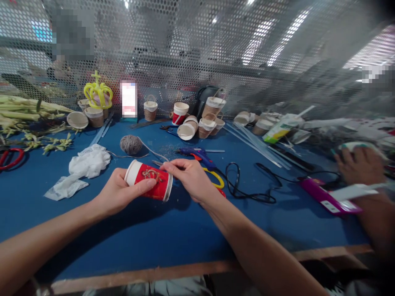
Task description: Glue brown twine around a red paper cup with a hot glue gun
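Red paper cup (162,187) tilts on its side in a person's left hand (119,191), above a blue tabletop (138,242), its white rim facing left. Fingers curl around the cup, thumb pressed along its printed side, while the right hand (193,179) appears to pinch a gray strand (156,154) leading from a yarn ball (131,144). Good work here likely means gripping without crushing, even tension, and slack clear of the glue gun (199,156).

Blue tabletop (148,246); on it grey yarn ball (131,144), glue gun (202,157), crumpled white cloth (89,160).
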Demonstrator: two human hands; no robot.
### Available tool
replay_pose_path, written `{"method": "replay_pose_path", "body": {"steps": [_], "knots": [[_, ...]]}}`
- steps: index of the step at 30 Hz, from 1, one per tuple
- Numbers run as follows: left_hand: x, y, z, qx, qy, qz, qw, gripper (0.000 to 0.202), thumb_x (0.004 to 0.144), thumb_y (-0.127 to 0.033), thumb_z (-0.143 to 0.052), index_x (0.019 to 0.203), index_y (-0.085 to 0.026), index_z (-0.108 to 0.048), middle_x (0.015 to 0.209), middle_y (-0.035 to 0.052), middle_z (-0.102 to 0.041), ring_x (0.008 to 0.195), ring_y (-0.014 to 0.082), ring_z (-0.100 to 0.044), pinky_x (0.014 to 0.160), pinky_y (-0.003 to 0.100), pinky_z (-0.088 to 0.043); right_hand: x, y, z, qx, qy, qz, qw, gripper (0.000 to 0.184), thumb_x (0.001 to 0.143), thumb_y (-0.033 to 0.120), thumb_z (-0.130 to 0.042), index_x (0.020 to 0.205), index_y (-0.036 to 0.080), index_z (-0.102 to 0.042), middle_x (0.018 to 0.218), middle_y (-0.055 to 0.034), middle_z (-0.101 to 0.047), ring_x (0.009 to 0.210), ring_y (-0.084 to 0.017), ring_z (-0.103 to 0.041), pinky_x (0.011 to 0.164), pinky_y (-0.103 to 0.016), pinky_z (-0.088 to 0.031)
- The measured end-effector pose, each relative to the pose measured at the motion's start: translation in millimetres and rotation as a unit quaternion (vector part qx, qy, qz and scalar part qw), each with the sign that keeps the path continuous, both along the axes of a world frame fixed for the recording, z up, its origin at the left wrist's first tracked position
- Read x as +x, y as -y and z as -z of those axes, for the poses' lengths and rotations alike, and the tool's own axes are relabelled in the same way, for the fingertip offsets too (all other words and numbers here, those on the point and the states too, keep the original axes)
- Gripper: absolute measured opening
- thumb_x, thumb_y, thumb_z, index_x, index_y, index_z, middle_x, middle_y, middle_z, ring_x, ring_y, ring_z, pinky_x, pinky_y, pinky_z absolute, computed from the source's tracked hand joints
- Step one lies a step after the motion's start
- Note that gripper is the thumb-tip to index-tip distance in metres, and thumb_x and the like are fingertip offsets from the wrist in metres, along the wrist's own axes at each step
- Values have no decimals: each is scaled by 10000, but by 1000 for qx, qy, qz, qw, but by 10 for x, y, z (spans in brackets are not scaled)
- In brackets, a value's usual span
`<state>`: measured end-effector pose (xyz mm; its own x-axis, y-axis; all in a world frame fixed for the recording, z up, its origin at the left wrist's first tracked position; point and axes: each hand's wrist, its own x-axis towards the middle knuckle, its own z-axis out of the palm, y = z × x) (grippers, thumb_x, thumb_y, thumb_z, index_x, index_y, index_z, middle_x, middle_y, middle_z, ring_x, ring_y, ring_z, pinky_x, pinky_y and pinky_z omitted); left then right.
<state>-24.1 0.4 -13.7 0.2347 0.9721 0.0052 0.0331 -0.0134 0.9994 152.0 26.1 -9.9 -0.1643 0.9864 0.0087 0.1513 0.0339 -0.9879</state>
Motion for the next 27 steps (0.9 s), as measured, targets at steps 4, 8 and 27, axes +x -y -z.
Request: {"method": "replay_pose_path", "body": {"steps": [4, 8, 27], "knots": [[4, 0, -4, -15, 17, 0, 1000, 188, 623, -319, -697, 604, -133, -681, 582, 11, -663, 511, 105, -544, 527, 200, -475, 1, -13, 19, -32, -39, -8, 999, 188, 626, 360, -678, 649, 173, -674, 661, -8, -648, 622, -123, -538, 641, -272, -391], [-2, -11, 20, -37, 54, 12, 998, 199, 628, -331, -703, 655, -134, -692, 616, 11, -674, 545, 109, -567, 560, 201, -487, 5, -35, 44, -55, -59, -17, 997, 209, 600, 376, -698, 632, 171, -674, 596, 7, -608, 566, -110, -501, 612, -275, -377], [31, -51, 40, -81, 179, 5, 981, 166, 592, -298, -741, 637, -146, -693, 597, -8, -682, 533, 81, -578, 551, 159, -490, 3, -72, 82, -175, -124, -44, 976, 337, 489, 455, -748, 585, 156, -627, 500, 44, -545, 456, -61, -435, 523, -238, -335]]}}
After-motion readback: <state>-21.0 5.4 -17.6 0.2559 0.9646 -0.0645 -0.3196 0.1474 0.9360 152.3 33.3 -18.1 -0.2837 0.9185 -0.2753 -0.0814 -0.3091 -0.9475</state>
